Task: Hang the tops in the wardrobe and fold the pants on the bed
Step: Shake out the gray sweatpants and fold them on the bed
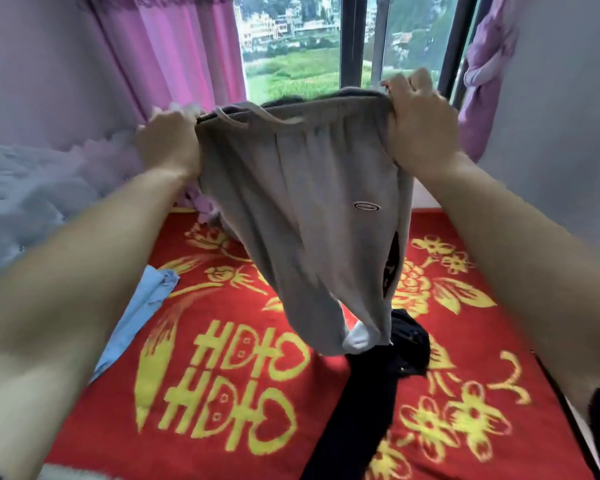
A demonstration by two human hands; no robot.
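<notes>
Grey pants hang limp and light, soft knit; left hand and right hand each clamp a waistband corner, the best hold

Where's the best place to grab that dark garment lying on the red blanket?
Probably its upper bunched end, reached from above. The black garment lies flat on the red blanket, its far end partly under the hanging grey pants, which both the left hand and right hand now hold.

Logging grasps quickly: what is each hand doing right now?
Left hand: closed on the grey pants at the waistband.
Right hand: closed on the same waistband, other end.
</notes>
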